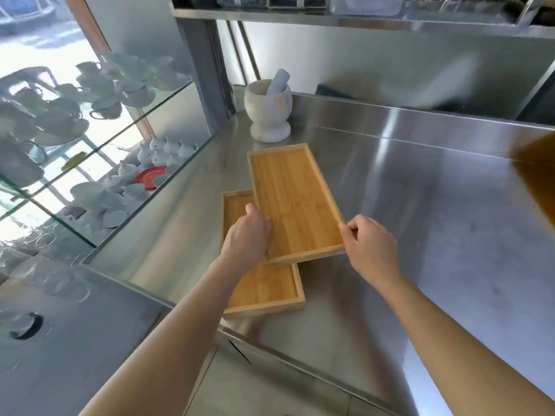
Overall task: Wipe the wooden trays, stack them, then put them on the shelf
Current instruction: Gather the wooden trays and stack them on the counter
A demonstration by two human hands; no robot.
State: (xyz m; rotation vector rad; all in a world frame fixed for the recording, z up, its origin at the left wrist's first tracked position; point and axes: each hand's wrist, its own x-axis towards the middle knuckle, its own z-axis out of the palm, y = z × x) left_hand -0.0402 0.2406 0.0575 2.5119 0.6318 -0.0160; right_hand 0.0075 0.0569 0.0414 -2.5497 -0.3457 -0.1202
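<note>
From where I watch, both hands grip one wooden tray: the fingers [350, 228] of the right hand [371, 246] are clenched on the upper tray [292, 199] at its near right corner, and the left hand [247, 232] grasps the same tray along its near left edge, thumb over the rim. The upper tray sits skewed between the two sets of fingers, its long side running away from them and its far end angled leftward. Under the left hand, and partly covered by the upper tray, I see the lower tray [264, 288] lying flat on the steel bench [435, 205], its near end reaching back toward the person's forearms; whether the upper tray rests on the lower one or is held just above it, I cannot tell. Beyond the fingers, past the far end of the upper tray, a white stone mortar [267, 112] stands upright on the bench with a pestle [277, 81] leaning in it. Out to the left of the left hand, glass shelves [126, 127] carry white cups [135, 94] and saucers, with a red dish [150, 177] on a lower level. Far above the fingers a steel shelf [330, 19] runs along the wall, holding containers too blurred to identify.
</note>
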